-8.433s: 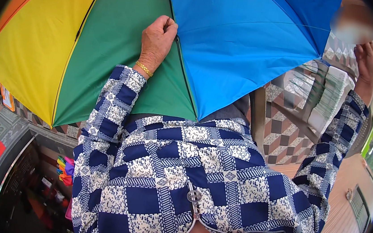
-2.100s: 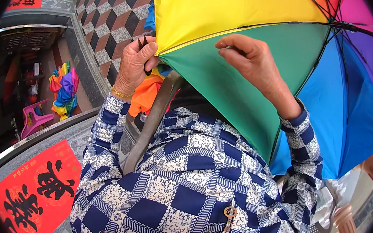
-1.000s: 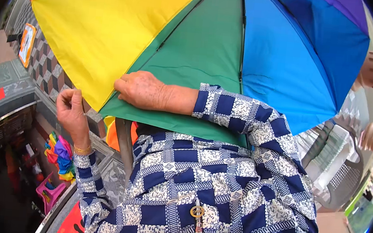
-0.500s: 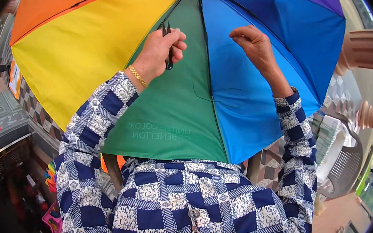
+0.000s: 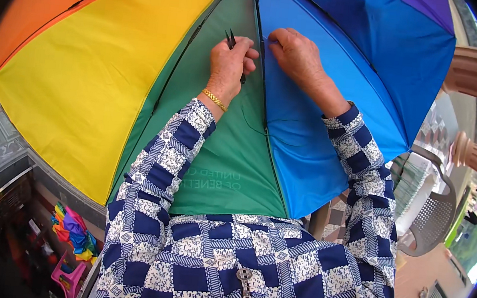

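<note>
An open rainbow umbrella with orange, yellow, green and blue panels fills the upper view, seen from inside. My left hand is closed around a small dark pointed tool, whose tips stick up above my fingers against the green panel. My right hand rests on the blue panel, fingers pinching the fabric beside the dark rib between green and blue. A thin dark thread hangs along that rib. Both sleeves are blue and white checked, and a gold bracelet sits on my left wrist.
A grey perforated chair stands at the right, past the umbrella's edge. A folded colourful umbrella and a pink plastic item lie low at the left. A stone ledge with a red label runs along the left.
Both hands have come closer together at the rib between the green and blue panels. My right hand dropped onto the blue fabric, and the umbrella shifted slightly.
</note>
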The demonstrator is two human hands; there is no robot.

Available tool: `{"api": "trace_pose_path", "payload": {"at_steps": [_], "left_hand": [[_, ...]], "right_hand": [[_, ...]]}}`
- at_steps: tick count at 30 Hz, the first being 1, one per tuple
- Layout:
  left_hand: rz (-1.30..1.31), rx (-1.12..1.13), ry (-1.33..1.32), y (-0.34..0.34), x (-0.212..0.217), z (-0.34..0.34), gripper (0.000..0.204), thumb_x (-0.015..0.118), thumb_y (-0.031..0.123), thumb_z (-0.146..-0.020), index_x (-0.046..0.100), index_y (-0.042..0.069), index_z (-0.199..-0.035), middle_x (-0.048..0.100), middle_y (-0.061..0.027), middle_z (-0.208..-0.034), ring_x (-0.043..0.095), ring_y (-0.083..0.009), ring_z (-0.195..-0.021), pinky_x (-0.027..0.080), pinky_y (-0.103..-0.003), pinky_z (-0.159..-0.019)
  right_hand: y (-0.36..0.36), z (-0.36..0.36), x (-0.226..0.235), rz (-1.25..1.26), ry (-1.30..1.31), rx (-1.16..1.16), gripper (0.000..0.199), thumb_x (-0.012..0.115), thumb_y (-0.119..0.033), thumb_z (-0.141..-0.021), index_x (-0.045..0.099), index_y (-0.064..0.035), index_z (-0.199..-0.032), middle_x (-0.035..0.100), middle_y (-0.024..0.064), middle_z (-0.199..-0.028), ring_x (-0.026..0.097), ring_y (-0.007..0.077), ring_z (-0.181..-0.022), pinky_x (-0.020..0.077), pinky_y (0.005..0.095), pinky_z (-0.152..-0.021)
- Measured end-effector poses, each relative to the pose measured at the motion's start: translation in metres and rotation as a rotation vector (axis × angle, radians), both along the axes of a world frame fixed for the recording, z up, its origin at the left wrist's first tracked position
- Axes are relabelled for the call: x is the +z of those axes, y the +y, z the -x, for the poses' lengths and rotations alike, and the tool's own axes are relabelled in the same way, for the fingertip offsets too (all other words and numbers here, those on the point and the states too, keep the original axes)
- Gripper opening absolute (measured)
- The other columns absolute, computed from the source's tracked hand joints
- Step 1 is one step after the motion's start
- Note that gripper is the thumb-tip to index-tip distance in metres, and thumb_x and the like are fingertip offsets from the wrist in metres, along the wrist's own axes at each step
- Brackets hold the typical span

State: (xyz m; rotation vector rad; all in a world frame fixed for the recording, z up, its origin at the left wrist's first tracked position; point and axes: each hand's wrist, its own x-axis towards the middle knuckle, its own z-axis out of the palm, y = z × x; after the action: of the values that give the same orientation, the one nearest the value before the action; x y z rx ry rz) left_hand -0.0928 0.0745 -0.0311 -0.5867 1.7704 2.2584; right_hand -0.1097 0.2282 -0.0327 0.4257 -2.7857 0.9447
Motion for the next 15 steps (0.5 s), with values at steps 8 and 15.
{"api": "trace_pose_path", "payload": {"at_steps": [8,15], "left_hand": [[-0.024,0.019,-0.041,-0.007,-0.011,-0.004,0.014,0.056,0.017,-0.084,0.058,0.003,-0.086,0.061,-0.0056,-0.066,0.05,-0.0079,-0.044,0.037,-0.022,-0.04],[-0.04,0.052,-0.035,0.0,-0.023,-0.001,0.011,0.058,0.015,-0.083,0.057,0.004,-0.085,0.06,-0.0054,-0.064,0.048,-0.0081,-0.042,0.035,-0.022,-0.038]], "right_hand": [[-0.005,0.005,-0.012,-0.013,-0.086,0.043,0.014,0.053,-0.013,-0.077,0.065,-0.0079,-0.081,0.062,0.0131,-0.081,0.06,0.0333,-0.079,0.0477,0.0441,-0.068],[-0.017,0.019,-0.031,0.124,-0.063,0.049,0.012,0.058,-0.011,-0.076,0.063,-0.0047,-0.084,0.063,0.0133,-0.082,0.06,0.0315,-0.076,0.0477,0.0387,-0.067]]}}
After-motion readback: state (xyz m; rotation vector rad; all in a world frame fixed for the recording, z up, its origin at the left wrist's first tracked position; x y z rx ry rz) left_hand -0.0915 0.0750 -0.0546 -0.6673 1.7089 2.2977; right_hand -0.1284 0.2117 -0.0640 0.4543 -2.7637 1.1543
